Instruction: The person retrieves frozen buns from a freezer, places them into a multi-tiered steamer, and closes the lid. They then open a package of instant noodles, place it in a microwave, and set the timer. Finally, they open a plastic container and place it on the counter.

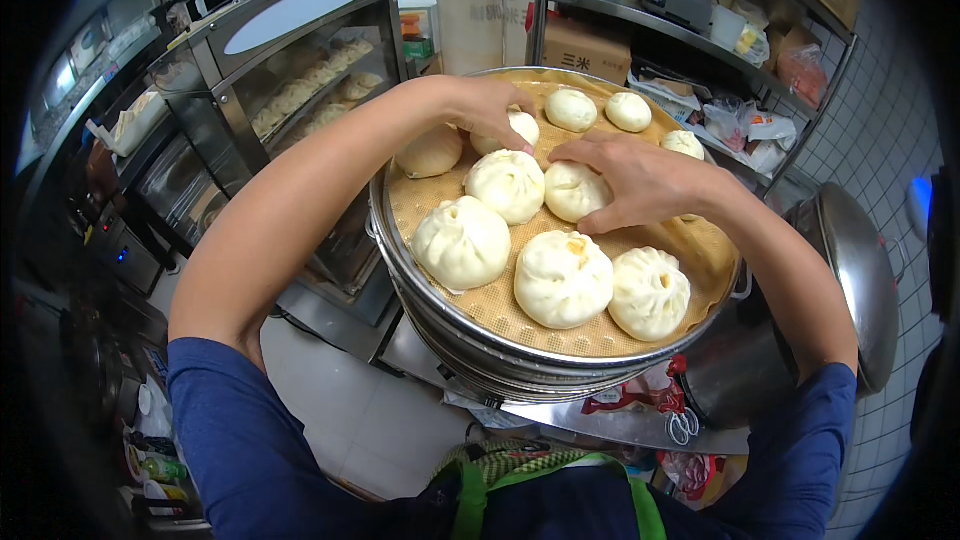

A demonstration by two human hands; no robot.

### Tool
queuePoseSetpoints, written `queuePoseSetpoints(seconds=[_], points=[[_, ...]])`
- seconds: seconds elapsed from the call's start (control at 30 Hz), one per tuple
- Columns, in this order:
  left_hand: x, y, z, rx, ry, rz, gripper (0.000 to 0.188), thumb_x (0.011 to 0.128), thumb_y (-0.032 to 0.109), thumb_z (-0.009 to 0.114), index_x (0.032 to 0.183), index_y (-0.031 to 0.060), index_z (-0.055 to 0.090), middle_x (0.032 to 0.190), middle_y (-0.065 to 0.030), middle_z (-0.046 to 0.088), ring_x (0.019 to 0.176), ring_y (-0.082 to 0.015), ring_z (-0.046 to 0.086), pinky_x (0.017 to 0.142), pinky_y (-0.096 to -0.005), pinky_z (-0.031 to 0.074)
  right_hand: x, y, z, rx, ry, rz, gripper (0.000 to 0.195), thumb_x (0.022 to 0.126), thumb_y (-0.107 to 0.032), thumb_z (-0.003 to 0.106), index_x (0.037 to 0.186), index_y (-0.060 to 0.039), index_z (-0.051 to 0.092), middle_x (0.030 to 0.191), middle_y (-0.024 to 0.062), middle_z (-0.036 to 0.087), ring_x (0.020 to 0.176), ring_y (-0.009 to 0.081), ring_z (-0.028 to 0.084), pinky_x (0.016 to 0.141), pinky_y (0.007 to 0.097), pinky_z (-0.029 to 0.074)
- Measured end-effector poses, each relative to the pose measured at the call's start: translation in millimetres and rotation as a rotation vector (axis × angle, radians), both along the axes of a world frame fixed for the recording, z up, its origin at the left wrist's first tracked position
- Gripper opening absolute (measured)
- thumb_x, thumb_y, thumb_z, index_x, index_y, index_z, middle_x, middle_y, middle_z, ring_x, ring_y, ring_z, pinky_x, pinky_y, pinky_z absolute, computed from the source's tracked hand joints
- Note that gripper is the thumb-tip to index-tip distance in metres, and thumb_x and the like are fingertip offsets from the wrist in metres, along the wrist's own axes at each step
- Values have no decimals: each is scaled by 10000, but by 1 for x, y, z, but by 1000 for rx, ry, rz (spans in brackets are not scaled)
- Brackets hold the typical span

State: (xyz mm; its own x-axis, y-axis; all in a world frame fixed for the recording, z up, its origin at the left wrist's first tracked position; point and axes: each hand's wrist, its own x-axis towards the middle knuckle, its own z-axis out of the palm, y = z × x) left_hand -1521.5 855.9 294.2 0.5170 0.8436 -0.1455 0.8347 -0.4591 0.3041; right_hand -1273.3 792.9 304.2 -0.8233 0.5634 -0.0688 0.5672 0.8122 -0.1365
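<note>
A round metal steamer tray (480, 324) lined with a perforated tan mat (480, 307) is before me, with several white steamed buns on it. My left hand (484, 111) reaches to the far left part and grips a bun (517, 131), its fingers and thumb around the sides. Between the thumb and fingers of my right hand (649, 174) is another pleated bun (574, 191) near the middle. Just beside them sits a pleated bun (506, 186). Three larger buns line the near side: a left one (460, 244), a middle one (564, 280) and a right one (650, 294).
Left of the tray stands a glass-fronted display warmer (315, 82) with rows of buns. A tall metal pot with a lid (862, 277) is at the right. Scissors (682, 426) and a red packet (637, 394) lie on the steel counter below. Metal shelving (675, 30) rises behind.
</note>
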Motion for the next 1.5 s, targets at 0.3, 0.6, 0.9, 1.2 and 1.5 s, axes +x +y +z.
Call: queuePoseSetpoints(seconds=[0.3,0.6,0.9,1.2,1.5], points=[[-2,-8,-4,205,-361,314,733,710,457,827,1265,14,648,1216,-235,678,1120,-328,674,987,-375,513,6,29,48,24,-55,10,738,680,-221,790,1344,11,568,1200,218,641,1071,352,656,964,391,531],[-39,-39,-35,354,-224,220,849,848,488,735,1408,-80,442,1381,-285,549,1301,-375,539,1087,-429,434,-7,36,15,-121,-102,96,920,706,-283,864,1485,-71,423,1382,197,500,1298,366,504,1108,436,429],[-54,-82,3,79,129,101,551,890,418,725,1265,33,608,1289,-183,605,1236,-355,564,1038,-425,455,-17,22,3,-34,-58,145,874,715,-354,843,1410,35,483,1212,219,571,1188,375,559,992,446,477],[-49,-71,-4,134,107,-136,421,878,232,736,1222,18,624,1281,-147,615,1238,-332,555,1060,-410,434,-9,-7,15,58,-115,88,683,737,-253,812,1309,32,570,1179,205,584,1161,379,567,951,428,498],[-34,-84,12,97,-126,-99,423,957,243,616,1295,-9,582,1231,-197,646,1127,-357,621,997,-426,475,8,19,2,173,-46,372,587,773,-148,723,1319,14,578,1286,226,537,1205,374,554,998,421,499]])
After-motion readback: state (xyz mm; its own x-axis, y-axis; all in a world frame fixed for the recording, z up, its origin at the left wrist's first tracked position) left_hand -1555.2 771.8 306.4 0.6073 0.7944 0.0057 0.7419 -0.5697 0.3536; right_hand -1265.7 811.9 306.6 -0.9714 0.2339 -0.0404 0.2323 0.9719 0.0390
